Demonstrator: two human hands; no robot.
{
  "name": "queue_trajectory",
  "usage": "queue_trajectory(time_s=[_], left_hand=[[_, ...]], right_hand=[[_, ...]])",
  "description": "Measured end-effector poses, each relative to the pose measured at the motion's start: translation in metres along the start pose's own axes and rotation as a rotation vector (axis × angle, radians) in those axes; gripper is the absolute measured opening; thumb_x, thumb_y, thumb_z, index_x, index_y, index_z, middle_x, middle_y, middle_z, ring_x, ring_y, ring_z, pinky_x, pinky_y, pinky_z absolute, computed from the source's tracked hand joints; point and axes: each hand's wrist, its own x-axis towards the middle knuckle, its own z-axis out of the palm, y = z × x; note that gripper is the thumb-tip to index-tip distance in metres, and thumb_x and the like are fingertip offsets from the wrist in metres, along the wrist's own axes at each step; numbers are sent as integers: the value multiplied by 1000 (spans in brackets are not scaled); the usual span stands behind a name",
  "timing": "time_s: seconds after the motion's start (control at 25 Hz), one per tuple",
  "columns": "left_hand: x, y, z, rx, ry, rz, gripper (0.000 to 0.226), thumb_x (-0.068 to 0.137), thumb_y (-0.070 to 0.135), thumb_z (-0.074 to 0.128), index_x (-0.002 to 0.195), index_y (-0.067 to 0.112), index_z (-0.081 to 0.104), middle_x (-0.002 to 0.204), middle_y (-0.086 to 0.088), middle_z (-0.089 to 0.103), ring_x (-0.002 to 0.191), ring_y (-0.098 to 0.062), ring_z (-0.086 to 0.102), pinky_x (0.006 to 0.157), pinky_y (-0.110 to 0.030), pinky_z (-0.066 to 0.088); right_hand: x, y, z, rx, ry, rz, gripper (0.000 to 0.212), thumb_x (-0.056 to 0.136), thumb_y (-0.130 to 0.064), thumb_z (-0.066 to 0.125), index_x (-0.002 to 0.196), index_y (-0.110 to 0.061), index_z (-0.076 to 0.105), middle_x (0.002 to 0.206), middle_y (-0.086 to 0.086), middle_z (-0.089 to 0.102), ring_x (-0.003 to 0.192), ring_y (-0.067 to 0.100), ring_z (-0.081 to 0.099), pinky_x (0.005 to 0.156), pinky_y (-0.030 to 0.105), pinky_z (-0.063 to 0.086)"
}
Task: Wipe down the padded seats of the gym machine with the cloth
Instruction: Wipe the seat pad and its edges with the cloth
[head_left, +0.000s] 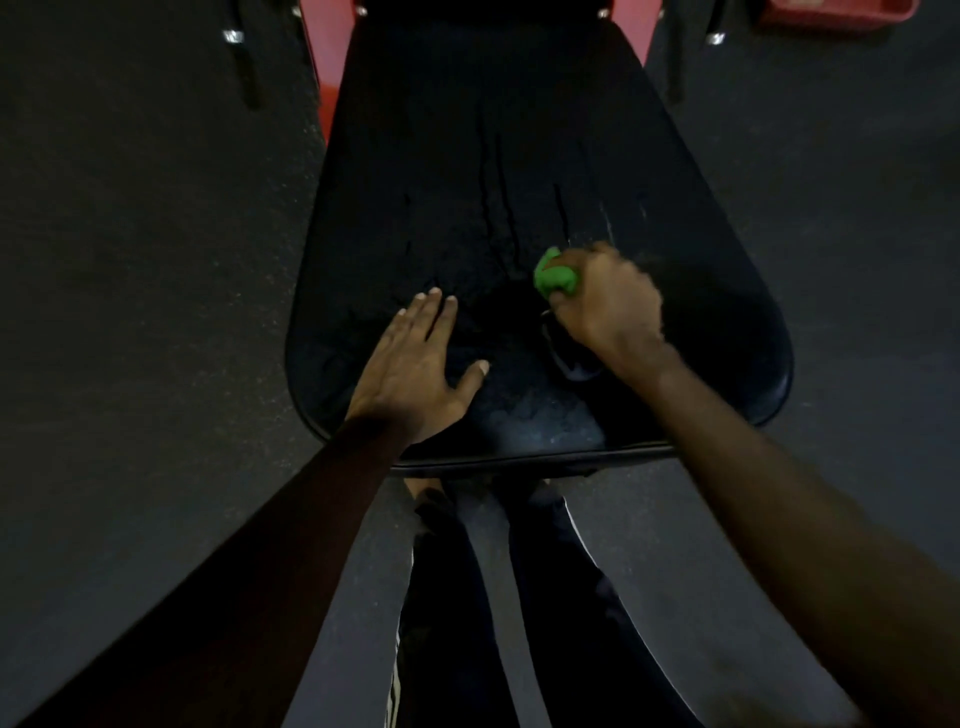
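A black padded seat fills the middle of the view, wider at its near end, with wet streaks running down its centre. My right hand grips a bunched green cloth and holds it against the pad right of centre; the hand looks blurred. My left hand lies flat with straight fingers on the pad's near left part.
Red frame parts of the machine show behind the pad at the top, with black metal legs at either side. Dark speckled rubber floor surrounds the seat. My legs stand at the pad's near edge.
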Motion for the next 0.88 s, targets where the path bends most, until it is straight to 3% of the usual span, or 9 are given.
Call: queue_trajectory(time_s=[0.08,0.2,0.44,0.52,0.72,0.88], left_hand=[[0,0,0,9,-21,8,87,99,64,40,163,11,11,171,-8,5,157,-20,1,128,-34,0],[-2,-8,-3,32,-40,15,91,96,71,30,163,13,9,171,-8,3,157,-20,0,127,-34,-2],[-9,-42,-13,42,-18,39,95,88,77,18,163,20,15,170,-9,12,157,-23,8,127,-39,5],[-8,-41,-13,21,-9,41,92,89,75,20,163,21,15,170,-8,11,157,-22,7,127,-38,4],[-7,-50,-14,-23,-28,47,82,96,66,29,163,20,16,170,-5,9,157,-19,4,126,-33,-1],[-4,-63,-15,-8,3,46,85,92,67,22,162,18,19,170,-6,14,157,-20,9,126,-34,1]], right_hand=[[16,22,-6,23,57,145,33,87,-34,65,119,-27,69,119,9,65,105,40,66,84,42,53],[11,1,-1,19,50,151,35,86,-31,68,121,-26,69,120,9,64,104,38,66,81,38,51],[-36,-51,11,68,-57,-198,39,87,-31,70,125,-34,66,129,-4,59,105,28,65,85,36,52],[-21,-40,6,39,-46,-149,36,88,-32,68,125,-36,66,127,-2,60,106,30,65,85,39,53],[11,-27,0,23,55,179,33,89,-29,64,122,-26,66,123,11,63,107,40,65,84,41,52],[-18,-85,18,50,6,37,37,91,-31,66,127,-25,63,128,8,58,105,35,64,84,37,51]])
